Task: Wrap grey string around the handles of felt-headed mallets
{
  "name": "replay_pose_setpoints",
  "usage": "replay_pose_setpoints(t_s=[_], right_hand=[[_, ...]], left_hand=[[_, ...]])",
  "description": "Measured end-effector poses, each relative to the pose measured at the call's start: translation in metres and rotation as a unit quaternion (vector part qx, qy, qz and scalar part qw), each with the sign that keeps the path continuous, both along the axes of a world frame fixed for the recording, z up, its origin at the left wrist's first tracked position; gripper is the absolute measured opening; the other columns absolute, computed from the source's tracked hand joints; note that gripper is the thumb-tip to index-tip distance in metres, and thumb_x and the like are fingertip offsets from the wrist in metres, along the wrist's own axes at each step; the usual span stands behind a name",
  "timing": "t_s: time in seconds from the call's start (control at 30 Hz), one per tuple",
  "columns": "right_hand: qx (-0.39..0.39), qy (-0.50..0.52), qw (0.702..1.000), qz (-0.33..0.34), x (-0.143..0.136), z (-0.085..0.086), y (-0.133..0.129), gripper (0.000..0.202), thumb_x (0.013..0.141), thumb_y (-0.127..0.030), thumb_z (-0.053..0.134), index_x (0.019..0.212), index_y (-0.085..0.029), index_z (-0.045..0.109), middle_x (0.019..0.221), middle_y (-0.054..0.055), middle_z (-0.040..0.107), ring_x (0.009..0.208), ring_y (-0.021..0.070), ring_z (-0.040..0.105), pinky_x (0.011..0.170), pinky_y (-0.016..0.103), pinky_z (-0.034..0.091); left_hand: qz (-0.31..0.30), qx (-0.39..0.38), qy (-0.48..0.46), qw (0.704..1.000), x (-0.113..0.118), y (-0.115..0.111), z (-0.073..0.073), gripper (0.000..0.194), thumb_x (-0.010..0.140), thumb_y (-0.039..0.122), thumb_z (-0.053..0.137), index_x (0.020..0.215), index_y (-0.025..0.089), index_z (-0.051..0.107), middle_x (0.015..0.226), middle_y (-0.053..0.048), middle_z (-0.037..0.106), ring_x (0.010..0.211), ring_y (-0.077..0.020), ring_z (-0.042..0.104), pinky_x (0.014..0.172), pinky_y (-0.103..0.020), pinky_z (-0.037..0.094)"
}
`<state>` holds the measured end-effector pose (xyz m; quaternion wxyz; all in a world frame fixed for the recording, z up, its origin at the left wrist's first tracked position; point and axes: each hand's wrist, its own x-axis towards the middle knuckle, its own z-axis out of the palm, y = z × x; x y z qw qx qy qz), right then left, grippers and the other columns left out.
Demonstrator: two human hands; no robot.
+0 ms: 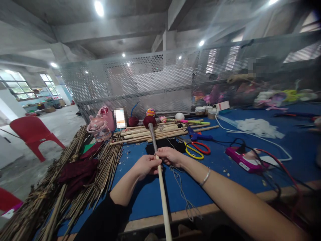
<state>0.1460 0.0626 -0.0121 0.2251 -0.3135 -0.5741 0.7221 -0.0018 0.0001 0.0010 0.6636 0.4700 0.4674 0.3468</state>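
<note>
My left hand (146,165) is closed round a pale wooden stick (163,197), which slants from the table's front edge toward the back. Just beyond it, my right hand (170,156) pinches the stick at the lower end of its grey wrapping (152,137). A dark red ball (149,121) caps the stick's far end. Loose grey string (182,189) trails on the table below my right hand. Whether my right fingertips also grip string is too small to tell. Scissors (194,150) with yellow and red handles lie right of my hands.
A blue glue gun (199,135) and several wooden sticks (135,135) lie behind my hands. Bundled twigs (105,177) and dark red cloth (77,175) cover the left side. At right are a purple power strip (242,159) with cables and white material (259,127). A perforated metal screen (135,78) stands behind.
</note>
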Motion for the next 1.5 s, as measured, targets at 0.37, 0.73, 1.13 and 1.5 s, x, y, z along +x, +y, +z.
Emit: replay_pose_setpoints(t_s=[0.37, 0.73, 1.13, 1.5], right_hand=[[0.038, -0.017, 0.999, -0.022, -0.0043, -0.0012, -0.0022, 0.028, 0.071, -0.039, 0.059, 0.066, -0.016, 0.044, 0.038, -0.011, 0.031, 0.03, 0.0023, 0.018, 0.029, 0.016, 0.011], [0.013, 0.016, 1.0, 0.013, 0.0, -0.0005, -0.0015, 0.027, 0.071, -0.038, 0.06, 0.07, -0.016, 0.044, 0.043, -0.01, 0.035, 0.032, 0.0013, 0.018, 0.03, 0.015, 0.011], [-0.028, 0.035, 0.998, 0.051, 0.003, 0.0034, -0.0008, 0.023, 0.07, -0.033, 0.062, 0.075, -0.014, 0.049, 0.042, -0.011, 0.033, 0.033, 0.0008, 0.016, 0.031, 0.013, 0.009], [0.023, 0.003, 1.0, -0.006, -0.0029, -0.0027, -0.0014, 0.025, 0.068, -0.035, 0.061, 0.07, -0.015, 0.046, 0.04, -0.01, 0.036, 0.029, 0.0016, 0.02, 0.029, 0.016, 0.011]], left_hand=[[0.026, 0.048, 0.112, 0.992, 0.0021, -0.0006, 0.0005, 0.039, 0.062, 0.05, 0.063, 0.062, 0.015, 0.046, 0.049, 0.001, 0.053, 0.038, -0.0055, 0.046, 0.041, -0.017, 0.037], [-0.001, -0.034, -0.001, 0.999, 0.0001, -0.0009, 0.0017, 0.027, 0.068, 0.038, 0.061, 0.078, 0.013, 0.054, 0.07, -0.004, 0.061, 0.053, -0.0091, 0.058, 0.044, -0.017, 0.042], [-0.014, -0.059, -0.035, 0.998, 0.0, -0.0025, 0.0021, 0.029, 0.066, 0.036, 0.066, 0.08, 0.012, 0.056, 0.07, -0.005, 0.063, 0.058, -0.01, 0.06, 0.053, -0.019, 0.046], [-0.004, -0.003, 0.06, 0.998, 0.0005, -0.0018, -0.0009, 0.035, 0.062, 0.044, 0.066, 0.066, 0.013, 0.049, 0.049, 0.002, 0.053, 0.04, -0.0058, 0.048, 0.041, -0.017, 0.037]])
